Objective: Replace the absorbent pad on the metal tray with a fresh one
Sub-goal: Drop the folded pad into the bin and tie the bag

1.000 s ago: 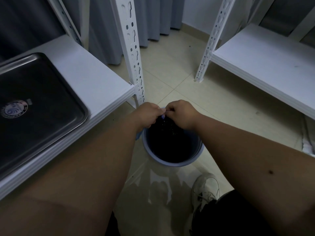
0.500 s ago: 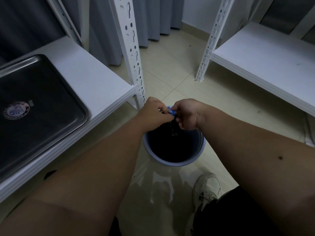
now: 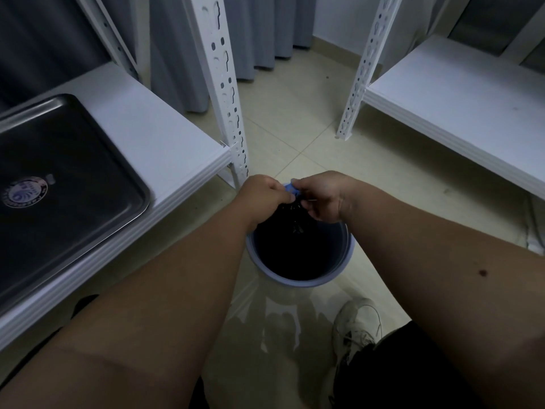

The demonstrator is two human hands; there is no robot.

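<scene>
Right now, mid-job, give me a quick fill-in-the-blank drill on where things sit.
1. The dark metal tray lies on the white ____.
2. Both hands, left hand and right hand, meet above the round blue ____.
3. The white sneaker stands on the tiled ____.
4. No absorbent ____ lies on the tray.

Missing: shelf; bin; floor; pad

Both hands, left (image 3: 265, 194) and right (image 3: 321, 199), pinch a small blue thing (image 3: 291, 188) above the bin (image 3: 300, 283).
</scene>
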